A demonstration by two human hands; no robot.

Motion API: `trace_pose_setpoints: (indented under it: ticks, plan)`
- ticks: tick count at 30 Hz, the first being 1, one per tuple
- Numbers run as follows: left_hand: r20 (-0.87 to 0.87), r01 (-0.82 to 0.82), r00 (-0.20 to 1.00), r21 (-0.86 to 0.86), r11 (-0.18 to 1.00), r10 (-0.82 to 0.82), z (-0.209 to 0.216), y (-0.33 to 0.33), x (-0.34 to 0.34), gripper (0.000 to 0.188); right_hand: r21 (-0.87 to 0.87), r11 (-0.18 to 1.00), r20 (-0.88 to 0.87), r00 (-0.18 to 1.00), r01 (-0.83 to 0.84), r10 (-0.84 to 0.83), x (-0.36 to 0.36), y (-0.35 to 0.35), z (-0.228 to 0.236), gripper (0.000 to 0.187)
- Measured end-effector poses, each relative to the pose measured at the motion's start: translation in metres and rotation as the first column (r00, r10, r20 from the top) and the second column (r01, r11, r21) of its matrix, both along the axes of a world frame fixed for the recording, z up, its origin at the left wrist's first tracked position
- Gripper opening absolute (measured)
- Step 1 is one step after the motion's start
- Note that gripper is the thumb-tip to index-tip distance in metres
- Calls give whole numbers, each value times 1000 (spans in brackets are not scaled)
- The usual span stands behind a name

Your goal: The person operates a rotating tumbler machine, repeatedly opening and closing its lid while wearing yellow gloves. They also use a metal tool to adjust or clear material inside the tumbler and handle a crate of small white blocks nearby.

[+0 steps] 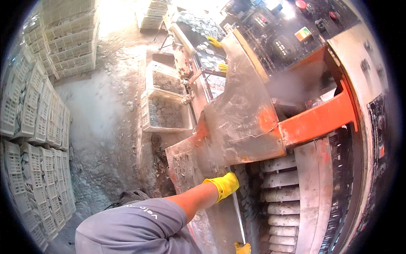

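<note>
My left hand (225,185), in a yellow glove, reaches out from a grey sleeve and curls over a thin metal rod (238,216) at the edge of a dusty machine (237,122). The rod runs down along that edge to my right hand (242,248), also in a yellow glove. Only the top of this glove shows at the lower edge, closed around the rod's near end. Right of the rod lies a row of dust-caked rollers (279,199) under an orange beam (317,120).
Further along the machine, another person's yellow-gloved hands (215,42) work at a belt of grey tile pieces (198,25). Two white plastic crates (165,113) of rubble stand on the dusty floor. Stacks of white crates (38,106) line the left side.
</note>
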State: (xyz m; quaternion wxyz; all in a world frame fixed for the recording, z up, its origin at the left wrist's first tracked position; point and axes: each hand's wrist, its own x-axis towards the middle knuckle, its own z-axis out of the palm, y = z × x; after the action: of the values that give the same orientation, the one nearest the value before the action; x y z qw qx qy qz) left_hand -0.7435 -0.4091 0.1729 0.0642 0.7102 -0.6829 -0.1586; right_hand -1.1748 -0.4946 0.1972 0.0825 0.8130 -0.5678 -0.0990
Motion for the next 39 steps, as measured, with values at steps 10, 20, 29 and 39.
trace_pose_setpoints:
  ticks: [10, 20, 29, 39]
  plan:
    - [-38, 54, 998, 99, 994, -50, 0, -4, -3, 32, -150, 968, 98, 971, -203, 219, -58, -46, -43, 58]
    - [-141, -28, 989, 178, 984, 54, -10, -18, 11, 43, -128, 966, 669, 700, -226, 252, -72, -61, -45, 38]
    - [1, -11, 1000, 120, 993, 11, 1, -13, 6, 50, -162, 978, 481, 876, 128, -35, -130, -123, -64, 55]
    - [27, 29, 999, 202, 979, -35, 23, -17, 17, 72, -66, 954, 596, 778, 291, -196, -119, -135, -42, 51]
